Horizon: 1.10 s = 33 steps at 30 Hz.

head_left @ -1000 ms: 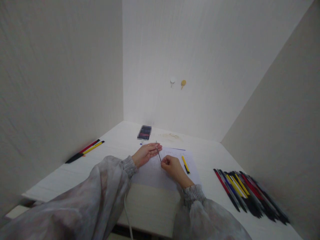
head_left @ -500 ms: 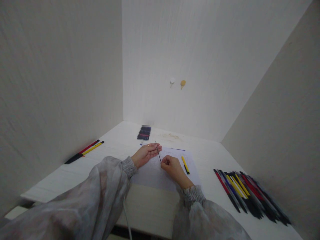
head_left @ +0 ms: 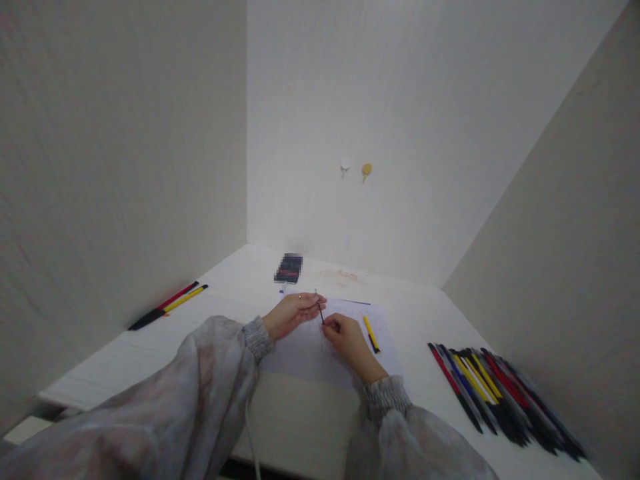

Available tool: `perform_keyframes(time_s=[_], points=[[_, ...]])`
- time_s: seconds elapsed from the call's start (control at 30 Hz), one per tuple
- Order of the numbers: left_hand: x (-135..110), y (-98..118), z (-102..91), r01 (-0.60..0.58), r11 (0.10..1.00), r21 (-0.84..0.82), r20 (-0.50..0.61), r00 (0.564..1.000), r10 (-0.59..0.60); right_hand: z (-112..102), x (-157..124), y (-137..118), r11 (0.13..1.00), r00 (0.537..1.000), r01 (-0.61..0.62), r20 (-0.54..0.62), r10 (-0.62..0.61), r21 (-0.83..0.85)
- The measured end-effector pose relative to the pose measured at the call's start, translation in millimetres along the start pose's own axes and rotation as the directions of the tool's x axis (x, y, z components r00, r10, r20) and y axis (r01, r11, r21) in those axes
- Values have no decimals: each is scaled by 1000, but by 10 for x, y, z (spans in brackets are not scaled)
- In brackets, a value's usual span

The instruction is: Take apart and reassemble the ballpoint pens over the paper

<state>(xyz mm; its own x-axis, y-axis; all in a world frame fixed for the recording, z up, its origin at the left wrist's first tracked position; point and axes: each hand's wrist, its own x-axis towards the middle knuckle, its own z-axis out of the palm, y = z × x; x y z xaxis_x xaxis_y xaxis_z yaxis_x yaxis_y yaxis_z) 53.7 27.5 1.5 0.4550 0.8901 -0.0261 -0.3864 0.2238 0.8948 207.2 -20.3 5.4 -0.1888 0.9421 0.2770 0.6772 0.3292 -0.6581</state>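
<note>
A thin dark pen refill [head_left: 321, 313] slants between my two hands, above the white paper [head_left: 300, 363]. My left hand [head_left: 293, 312] has its fingers stretched out and the thumb laid over them, holding the refill's upper part. The lower end is pinched between thumb and fingertips of my right hand [head_left: 347, 337]. Just right of that hand, a yellow and black pen barrel [head_left: 371, 333] lies on the paper.
Many pens [head_left: 500, 393] in red, yellow, blue and black lie side by side at the right. Two or more pens [head_left: 170, 305] lie by the left wall. A phone [head_left: 289, 268] with a cable sits at the back. Two hooks [head_left: 367, 170] are on the wall.
The visible part of the refill between my hands looks shorter, and my left hand has shifted slightly right. My right hand keeps its pinch. The whole view has tilted a little.
</note>
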Motion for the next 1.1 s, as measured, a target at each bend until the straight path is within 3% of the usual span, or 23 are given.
perform_keyframes(time_s=[0.27, 0.37, 0.43, 0.5, 0.57, 0.67, 0.73, 0.8, 0.9, 1.0, 1.1], points=[[-10, 26, 26, -110, 979, 174, 2, 994, 112, 9, 13, 31, 1000, 999, -7, -34, 8, 20], [19, 66, -25, -163, 895, 415, -92, 971, 219, -15, 19, 41, 999, 998, -21, -51, 24, 47], [29, 91, -88, -120, 708, 696, -181, 925, 335, -32, 19, 35, 998, 998, -38, -53, 41, 58], [20, 100, -154, -2, 424, 906, -197, 883, 426, -46, 17, 18, 997, 997, -49, -53, 52, 59], [-6, 87, -201, 92, 200, 975, -168, 901, 400, -52, 16, 0, 998, 997, -49, -55, 52, 51], [-32, 39, -231, 129, 69, 989, -144, 942, 304, -48, 22, -8, 998, 997, -45, -61, 47, 36], [-18, 10, -235, 119, 87, 989, -140, 947, 290, -38, 28, 4, 998, 997, -46, -59, 48, 37], [19, -1, -229, 57, 183, 981, -113, 943, 314, -23, 31, 23, 998, 998, -48, -48, 50, 48], [79, 22, -194, -112, 502, 858, -89, 929, 358, 5, 25, 47, 997, 999, -43, 1, 43, 59], [101, 58, -143, -232, 856, 462, -173, 923, 344, 25, 10, 50, 998, 998, -16, 56, 12, 62], [96, 68, -120, -253, 965, 69, -261, 929, 262, 19, 0, 33, 999, 998, -6, 66, 2, 54]])
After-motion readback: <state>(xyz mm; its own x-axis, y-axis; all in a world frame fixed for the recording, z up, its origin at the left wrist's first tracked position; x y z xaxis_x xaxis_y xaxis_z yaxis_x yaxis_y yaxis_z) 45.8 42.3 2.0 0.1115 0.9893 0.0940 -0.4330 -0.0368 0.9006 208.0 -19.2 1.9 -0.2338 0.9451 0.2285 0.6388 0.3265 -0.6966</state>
